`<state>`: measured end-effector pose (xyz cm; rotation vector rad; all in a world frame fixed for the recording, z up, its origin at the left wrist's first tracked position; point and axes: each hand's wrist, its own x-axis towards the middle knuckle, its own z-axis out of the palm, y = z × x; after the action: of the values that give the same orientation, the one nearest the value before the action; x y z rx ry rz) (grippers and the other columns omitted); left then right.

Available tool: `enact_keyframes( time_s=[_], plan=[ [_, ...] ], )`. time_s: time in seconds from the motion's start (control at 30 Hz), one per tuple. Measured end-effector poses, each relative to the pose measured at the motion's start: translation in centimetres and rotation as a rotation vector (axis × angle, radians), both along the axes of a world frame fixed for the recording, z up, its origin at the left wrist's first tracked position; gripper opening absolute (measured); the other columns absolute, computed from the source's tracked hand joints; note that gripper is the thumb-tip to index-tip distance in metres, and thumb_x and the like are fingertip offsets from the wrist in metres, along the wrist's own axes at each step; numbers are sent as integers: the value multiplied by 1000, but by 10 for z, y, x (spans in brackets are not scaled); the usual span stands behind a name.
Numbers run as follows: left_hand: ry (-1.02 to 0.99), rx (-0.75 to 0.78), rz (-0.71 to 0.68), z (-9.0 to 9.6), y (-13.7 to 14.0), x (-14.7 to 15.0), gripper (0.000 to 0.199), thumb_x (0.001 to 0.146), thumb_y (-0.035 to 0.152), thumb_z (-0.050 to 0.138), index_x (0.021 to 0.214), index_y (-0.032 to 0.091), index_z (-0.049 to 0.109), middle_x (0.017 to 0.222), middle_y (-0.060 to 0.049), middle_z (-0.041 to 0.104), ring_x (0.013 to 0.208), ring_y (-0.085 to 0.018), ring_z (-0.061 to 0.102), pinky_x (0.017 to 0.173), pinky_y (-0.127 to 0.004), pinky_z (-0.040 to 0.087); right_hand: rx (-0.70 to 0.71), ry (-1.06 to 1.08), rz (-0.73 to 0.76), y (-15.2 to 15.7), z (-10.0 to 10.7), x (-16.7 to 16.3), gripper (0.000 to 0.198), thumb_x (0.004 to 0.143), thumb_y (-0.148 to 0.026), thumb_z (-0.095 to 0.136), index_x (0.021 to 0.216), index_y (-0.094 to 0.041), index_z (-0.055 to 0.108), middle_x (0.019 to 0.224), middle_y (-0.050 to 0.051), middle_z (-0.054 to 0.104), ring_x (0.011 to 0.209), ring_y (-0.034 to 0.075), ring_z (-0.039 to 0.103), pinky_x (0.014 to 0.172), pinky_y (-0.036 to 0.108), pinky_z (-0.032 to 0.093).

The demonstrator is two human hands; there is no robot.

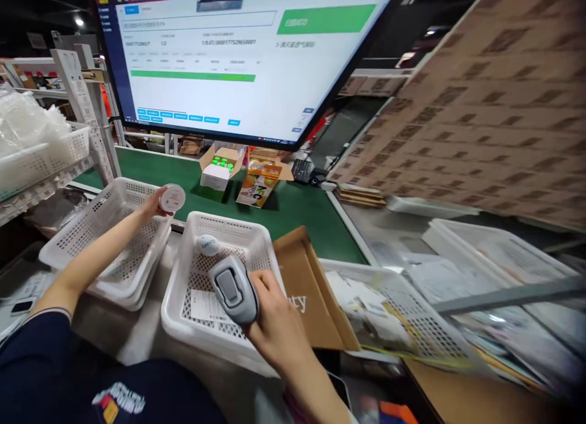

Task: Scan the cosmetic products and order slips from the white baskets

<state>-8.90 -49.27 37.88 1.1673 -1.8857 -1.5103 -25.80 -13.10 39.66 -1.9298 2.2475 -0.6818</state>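
Note:
My left hand (154, 204) is closed around a small round white jar (173, 198), its flat labelled end facing me, above the near edge of the green work surface. In my right hand (273, 308) is a grey handheld barcode scanner (234, 290), held over a white perforated basket (176, 290). Inside that basket lie a second round white container (208, 245) with printing on it and a paper slip (206, 305), partly covered by the scanner. An open brown cardboard box (311, 290) leans beside the basket, partly behind my right hand.
Stacked white baskets (50, 251) stand at the left. A large monitor (220, 94) hangs over the green surface (183, 186). Beneath it are a box of green-capped bottles (214, 183) and an orange-and-white carton (257, 191). A basket of packets (428, 332) stands at the right.

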Motion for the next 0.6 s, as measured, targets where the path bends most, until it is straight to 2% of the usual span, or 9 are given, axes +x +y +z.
enact_keyframes(
  time_s=[0.1, 0.17, 0.27, 0.33, 0.4, 0.47, 0.53, 0.6],
  plan=[
    [79, 83, -145, 16, 46, -19, 75, 97, 68, 33, 147, 17, 55, 111, -15, 77, 74, -24, 74, 60, -27, 49, 11, 44, -58, -10, 13, 5, 62, 80, -11, 53, 141, -18, 55, 118, 12, 59, 87, 25, 65, 66, 31, 43],
    [77, 152, -239, 21, 80, -29, 72, 94, 68, 44, 138, 15, 63, 101, -15, 78, 70, -26, 74, 56, -27, 48, 38, 74, -80, -13, 18, 6, 60, 81, -13, 54, 141, -17, 55, 118, 12, 60, 86, 24, 64, 67, 31, 42],
    [36, 208, -325, 16, 120, -43, 66, 94, 68, 50, 117, 10, 72, 98, -17, 78, 78, -28, 73, 57, -31, 52, 143, 81, -100, -6, 18, 3, 58, 83, -15, 54, 141, -16, 56, 119, 13, 62, 88, 25, 65, 68, 32, 40],
    [-5, 167, -388, 9, 134, -50, 64, 96, 69, 47, 102, 12, 75, 98, -15, 78, 86, -30, 72, 66, -35, 56, 205, 68, -102, 5, 11, 0, 58, 83, -14, 52, 141, -16, 56, 119, 13, 62, 92, 27, 67, 69, 33, 41],
    [-86, 5, -478, 3, 134, -49, 61, 97, 69, 46, 95, 16, 76, 104, -13, 78, 100, -32, 71, 85, -40, 57, 220, 48, -89, 22, -1, -5, 63, 81, -12, 51, 143, -16, 54, 119, 13, 63, 94, 29, 68, 70, 34, 44],
    [-225, -250, -480, 2, 118, -33, 51, 96, 63, 57, 108, 17, 78, 119, -14, 77, 120, -38, 66, 107, -45, 49, 182, 19, -87, 44, -14, -12, 63, 81, -10, 48, 143, -18, 54, 121, 13, 63, 94, 28, 70, 72, 35, 49],
    [-376, -459, -334, 10, 94, -3, 52, 88, 49, 75, 128, 17, 72, 136, -16, 70, 137, -44, 55, 120, -50, 36, 133, -33, -94, 70, -22, -26, 58, 82, -9, 45, 138, -21, 57, 126, 13, 62, 97, 26, 70, 76, 36, 53],
    [-462, -534, -141, 23, 69, 29, 61, 80, 33, 84, 134, 10, 67, 138, -20, 68, 142, -48, 49, 123, -53, 31, 115, -89, -104, 98, -21, -46, 52, 84, -10, 45, 132, -23, 60, 131, 13, 61, 103, 25, 71, 82, 36, 58]
  ],
)
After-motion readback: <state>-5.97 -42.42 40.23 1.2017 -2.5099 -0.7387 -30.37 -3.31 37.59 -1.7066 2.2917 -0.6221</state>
